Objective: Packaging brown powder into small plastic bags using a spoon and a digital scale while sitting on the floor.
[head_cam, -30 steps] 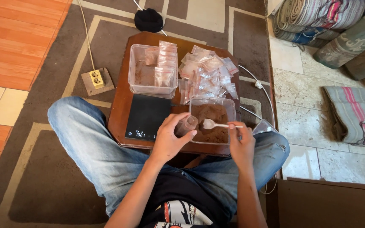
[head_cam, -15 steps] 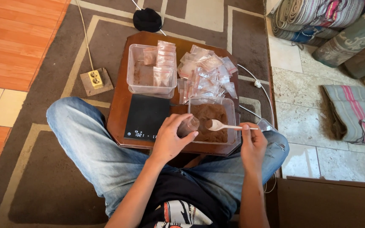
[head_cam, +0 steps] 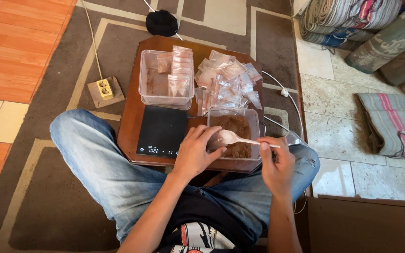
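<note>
Left hand: my left hand (head_cam: 196,152) curls around a small clear bag (head_cam: 213,142), holding it at the near left corner of the powder tub; most of the bag is hidden by my fingers.
Right hand: my right hand (head_cam: 277,161) pinches the handle end of a white plastic spoon (head_cam: 235,138), fingers closed on it.
Spoon: lies nearly level, bowl pointing left, at the bag's mouth; what the bowl carries I cannot tell.
Powder tub: clear rectangular tub (head_cam: 257,122) of brown powder, on the near right part of the wooden board (head_cam: 132,110).
Scale: flat black digital scale (head_cam: 161,131), display lit, just left of the tub and beside my left hand.
Second tub: clear tub (head_cam: 147,77) behind the scale, with filled small bags standing in it.
Loose bags: heap of filled bags (head_cam: 226,82) behind the powder tub.
Posture: I sit cross-legged in jeans on a brown rug (head_cam: 48,206), board across my knees.
</note>
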